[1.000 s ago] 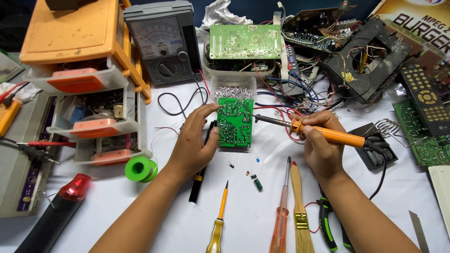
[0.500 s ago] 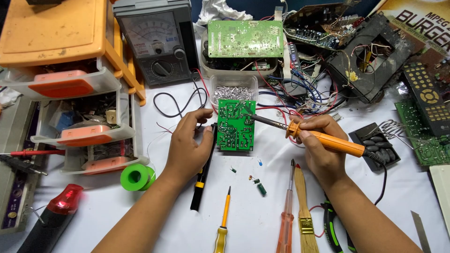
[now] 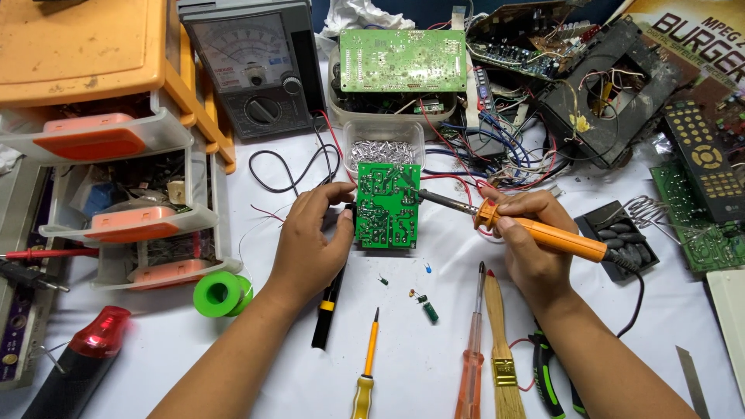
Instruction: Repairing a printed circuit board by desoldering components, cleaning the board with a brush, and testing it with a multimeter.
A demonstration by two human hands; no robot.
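soldering iron (image 3: 535,231) tip: now touching green board (image 3: 387,206) edge | left hand (image 3: 314,233): shifted slightly toward the board

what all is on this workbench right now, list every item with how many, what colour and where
small circuit board: 1, green, centre, tilted up
soldering iron: 1, orange handle, tip at the board's right edge
black tool: 1, black, under the left hand
analog meter: 1, grey, top centre
large circuit board: 1, green, top, over a tub
drawer unit: 1, orange and clear, left
solder spool: 1, green, lower left
screwdrivers: 2, yellow and red, bottom
brush: 1, wooden, bottom
remote control: 1, black, right
left hand: grip on the board's left edge
right hand: grip on the iron
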